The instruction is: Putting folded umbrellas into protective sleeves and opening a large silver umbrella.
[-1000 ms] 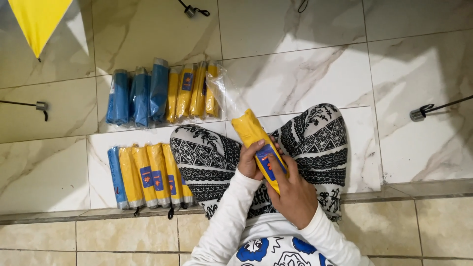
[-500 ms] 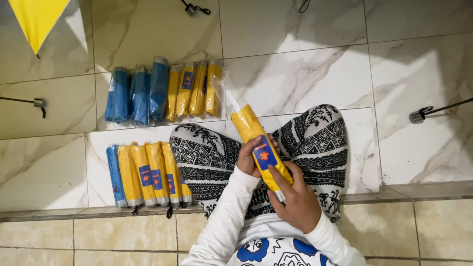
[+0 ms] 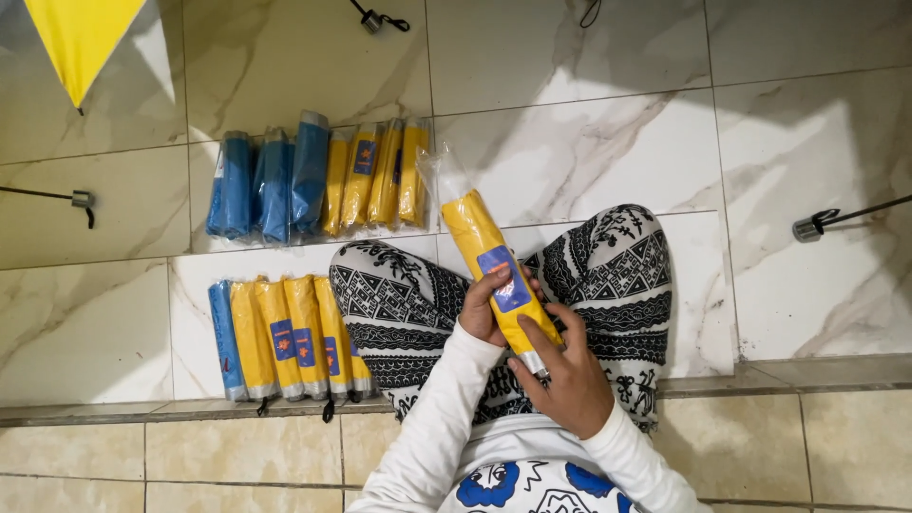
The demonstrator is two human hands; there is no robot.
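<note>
I hold a folded yellow umbrella [image 3: 475, 233] in a clear plastic sleeve over my lap; it has a blue label and points up and left. My left hand [image 3: 486, 309] grips its middle from the left, fingers over the label. My right hand [image 3: 562, 375] wraps the lower, handle end. The sleeve's loose clear end sticks out past the umbrella's far tip. My legs in black-and-white patterned trousers [image 3: 608, 275] lie under it.
A row of wrapped umbrellas [image 3: 285, 337], one blue and several yellow, lies on the marble floor left of my knee. Further away a second row [image 3: 313, 180] holds blue and yellow ones. A yellow open umbrella corner [image 3: 81, 38] is top left. Metal rods lie at both sides.
The umbrella has slid a little up and away in my hands, and my left fingers have shifted onto the blue label. My right hand has moved down toward the handle end.
</note>
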